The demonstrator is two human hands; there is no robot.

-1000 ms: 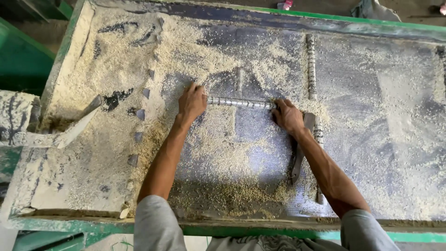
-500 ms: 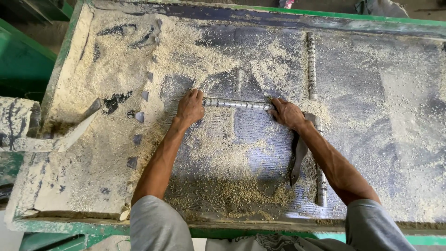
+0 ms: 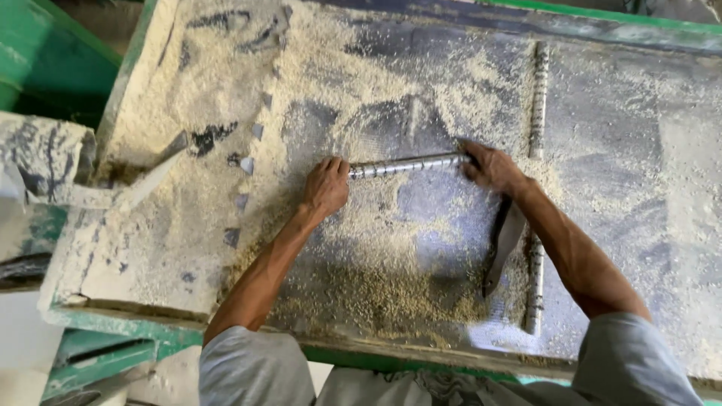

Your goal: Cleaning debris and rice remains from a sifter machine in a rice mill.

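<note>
Near the centre of the frame a short ribbed silver metal rod (image 3: 408, 165) lies crosswise on the grey, grain-dusted sieve worktop (image 3: 617, 143) — both hands are on it. The left hand (image 3: 326, 186) closes its grip around the rod's left end; the right hand (image 3: 490, 167) wraps its grip over the right end. A long ribbed metal bar (image 3: 537, 98) runs top to bottom just right of the right hand. Pale husk and grain (image 3: 188, 90) pile thickly in the upper left, thinner below the rod.
</note>
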